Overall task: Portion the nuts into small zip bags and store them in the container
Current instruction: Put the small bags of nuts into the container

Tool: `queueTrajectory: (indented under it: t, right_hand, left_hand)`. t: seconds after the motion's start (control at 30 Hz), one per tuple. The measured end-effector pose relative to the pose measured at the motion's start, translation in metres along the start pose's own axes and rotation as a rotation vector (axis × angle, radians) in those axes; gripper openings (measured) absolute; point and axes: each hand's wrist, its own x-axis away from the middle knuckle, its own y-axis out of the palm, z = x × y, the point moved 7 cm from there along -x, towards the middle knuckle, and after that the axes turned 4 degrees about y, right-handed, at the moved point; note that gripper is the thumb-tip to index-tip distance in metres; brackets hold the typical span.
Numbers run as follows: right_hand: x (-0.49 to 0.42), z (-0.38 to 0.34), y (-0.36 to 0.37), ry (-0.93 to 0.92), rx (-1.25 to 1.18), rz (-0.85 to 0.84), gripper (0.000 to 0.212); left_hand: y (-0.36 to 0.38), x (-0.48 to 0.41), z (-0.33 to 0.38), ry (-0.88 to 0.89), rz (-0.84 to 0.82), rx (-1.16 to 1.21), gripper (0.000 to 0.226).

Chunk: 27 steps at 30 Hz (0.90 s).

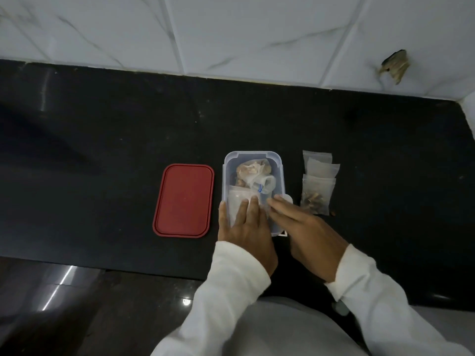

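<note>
Surface (pixel 102 150): black polished stone, glossy, faint speckle, soft reflections. Wall tiles (pixel 231 34): white, marble-look, smooth, semi-gloss, grey veins. One chipped spot (pixel 394 65) shows a rough brown core. Container (pixel 225 176): clear plastic, smooth, slightly frosted. Lid (pixel 183 200): red plastic, matt, smooth, moulded rim. Zip bags (pixel 318 181) beside the container: thin clear plastic film, crinkled, slight sheen. Bags inside the container: same film. Sleeves (pixel 231 291): white cloth, matt, creased. Floor (pixel 64 304): dark, glossy, mirrors light streaks.
</note>
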Motion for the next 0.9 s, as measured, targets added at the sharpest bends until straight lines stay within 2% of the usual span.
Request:
queueTrajectory:
  t: [0.1, 0.17, 0.3, 0.4, 0.53, 0.6, 0.73, 0.8, 0.9]
  right_hand:
    - [0.015, 0.024, -0.02, 0.097, -0.186, 0.193, 0.06]
    - [0.028, 0.045, -0.038, 0.207, -0.263, 0.349, 0.043]
    - [0.046, 0.09, -0.049, 0.426, -0.378, 0.475, 0.028]
    - [0.052, 0.127, -0.04, 0.65, -0.489, 0.457, 0.028]
    - [0.044, 0.165, -0.021, 0.854, -0.564, 0.331, 0.058]
    - [0.036, 0.176, -0.014, 0.859, -0.582, 0.266, 0.069]
    - [0.021, 0.194, -0.001, 0.844, -0.634, 0.175, 0.083]
    - [0.017, 0.2, 0.004, 0.841, -0.64, 0.148, 0.083]
    - [0.012, 0.204, 0.007, 0.801, -0.685, 0.144, 0.069]
  left_hand:
    - [-0.021, -0.004, 0.023, 0.05, 0.227, 0.105, 0.066]
    - [-0.024, -0.013, 0.039, 0.142, 0.36, 0.215, 0.051]
    - [-0.026, -0.042, 0.069, 0.24, 0.36, 0.512, 0.04]
    - [-0.019, -0.069, 0.087, 0.222, 0.357, 0.645, 0.047]
    - [-0.009, -0.095, 0.099, 0.06, 0.382, 0.884, 0.064]
    - [0.002, -0.105, 0.102, 0.001, 0.367, 0.945, 0.072]
    - [0.026, -0.12, 0.103, -0.056, 0.365, 0.909, 0.076]
    - [0.035, -0.124, 0.099, -0.11, 0.379, 0.88, 0.077]
    - [0.038, -0.125, 0.096, -0.133, 0.409, 0.852, 0.073]
